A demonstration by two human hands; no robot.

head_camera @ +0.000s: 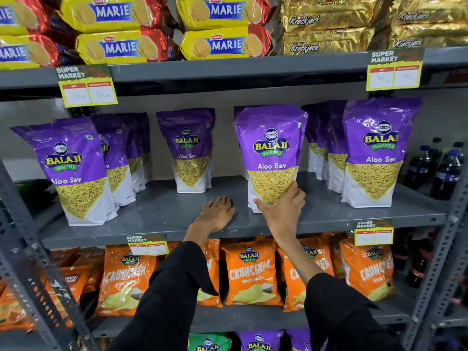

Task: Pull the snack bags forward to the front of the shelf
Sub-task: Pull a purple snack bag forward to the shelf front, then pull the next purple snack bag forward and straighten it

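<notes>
Purple Balaji Aloo Sev bags stand upright on the grey middle shelf. My right hand grips the bottom of one bag, which stands a little back from the front edge. My left hand lies flat, palm down, on the bare shelf just left of that bag, holding nothing. Another bag stands further back, left of centre. A bag at the left and one at the right stand near the front, with more bags in rows behind them.
Yellow Marie biscuit packs and gold Krackjack packs fill the shelf above. Orange Crunchem bags sit on the shelf below. Dark soda bottles stand at the far right. Price tags hang from the shelf edges.
</notes>
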